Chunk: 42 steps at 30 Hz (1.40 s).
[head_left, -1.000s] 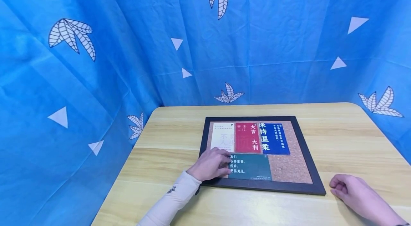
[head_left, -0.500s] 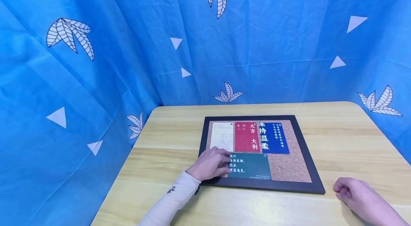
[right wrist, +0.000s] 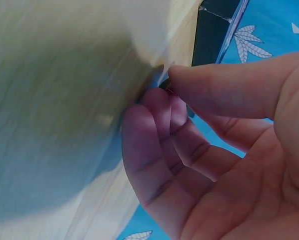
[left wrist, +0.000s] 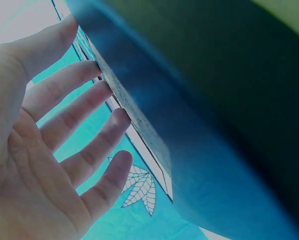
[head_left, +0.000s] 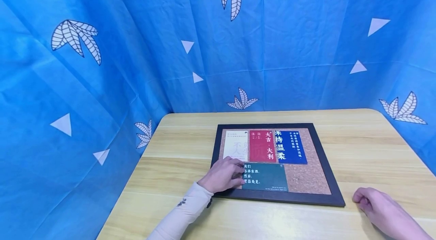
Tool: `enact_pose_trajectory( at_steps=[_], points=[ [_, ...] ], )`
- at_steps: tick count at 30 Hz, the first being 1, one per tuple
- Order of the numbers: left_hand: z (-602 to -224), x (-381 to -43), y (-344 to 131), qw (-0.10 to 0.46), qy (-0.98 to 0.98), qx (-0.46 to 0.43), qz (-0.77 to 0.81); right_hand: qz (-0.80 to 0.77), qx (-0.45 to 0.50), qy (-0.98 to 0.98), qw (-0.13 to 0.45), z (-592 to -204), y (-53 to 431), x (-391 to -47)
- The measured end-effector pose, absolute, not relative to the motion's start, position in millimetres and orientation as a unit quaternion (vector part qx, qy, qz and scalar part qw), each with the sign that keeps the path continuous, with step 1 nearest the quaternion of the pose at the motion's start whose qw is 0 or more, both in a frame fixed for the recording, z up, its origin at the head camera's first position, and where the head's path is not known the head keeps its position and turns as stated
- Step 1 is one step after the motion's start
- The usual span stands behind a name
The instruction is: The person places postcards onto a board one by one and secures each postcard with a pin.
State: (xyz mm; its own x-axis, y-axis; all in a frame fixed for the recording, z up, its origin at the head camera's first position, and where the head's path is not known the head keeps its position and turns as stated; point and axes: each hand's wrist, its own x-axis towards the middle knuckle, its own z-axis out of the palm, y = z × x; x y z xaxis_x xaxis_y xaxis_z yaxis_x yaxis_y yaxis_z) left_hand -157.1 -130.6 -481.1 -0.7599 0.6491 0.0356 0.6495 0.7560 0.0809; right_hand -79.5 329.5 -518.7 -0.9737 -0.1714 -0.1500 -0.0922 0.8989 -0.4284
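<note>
My left hand rests on the lower left of a black-framed cork board, its fingertips at the green card with white writing. Seen from the left wrist, the fingers are spread, loosely bent, and touch the board's face. A white card, a red card and a blue card lie in a row above the green one. Right of the frame, my right hand hovers low at the table. Its thumb and fingers pinch a small dark pin-like piece, mostly hidden.
The board lies flat on a pale wooden table. Bare cork shows at its right side. A blue curtain with leaf and triangle prints stands behind the table and along its left side.
My right hand has shifted slightly right, a little farther from the frame. The left hand and the cards have stayed in place.
</note>
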Motion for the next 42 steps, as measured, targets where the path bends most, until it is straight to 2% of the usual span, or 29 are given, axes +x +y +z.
enact_pose_trajectory(
  at_steps=[8,15,21,29,42],
  points=[
    [-482,-157,-131,0.008,-0.936,-0.348,-0.044,-0.211,-0.069,0.972,0.08,-520,331,-80],
    [-480,-157,-131,0.002,-0.938,-0.344,-0.042,-0.214,-0.053,0.97,0.104,-512,328,-82],
    [-480,-157,-131,0.006,-0.936,-0.348,-0.041,-0.211,-0.074,0.974,0.044,-512,328,-82],
    [-480,-157,-130,0.005,-0.936,-0.35,-0.042,-0.216,-0.085,0.973,-0.009,-512,326,-84],
    [-480,-156,-131,0.011,-0.934,-0.353,-0.046,-0.226,-0.078,0.971,-0.014,-501,323,-89]
  ],
)
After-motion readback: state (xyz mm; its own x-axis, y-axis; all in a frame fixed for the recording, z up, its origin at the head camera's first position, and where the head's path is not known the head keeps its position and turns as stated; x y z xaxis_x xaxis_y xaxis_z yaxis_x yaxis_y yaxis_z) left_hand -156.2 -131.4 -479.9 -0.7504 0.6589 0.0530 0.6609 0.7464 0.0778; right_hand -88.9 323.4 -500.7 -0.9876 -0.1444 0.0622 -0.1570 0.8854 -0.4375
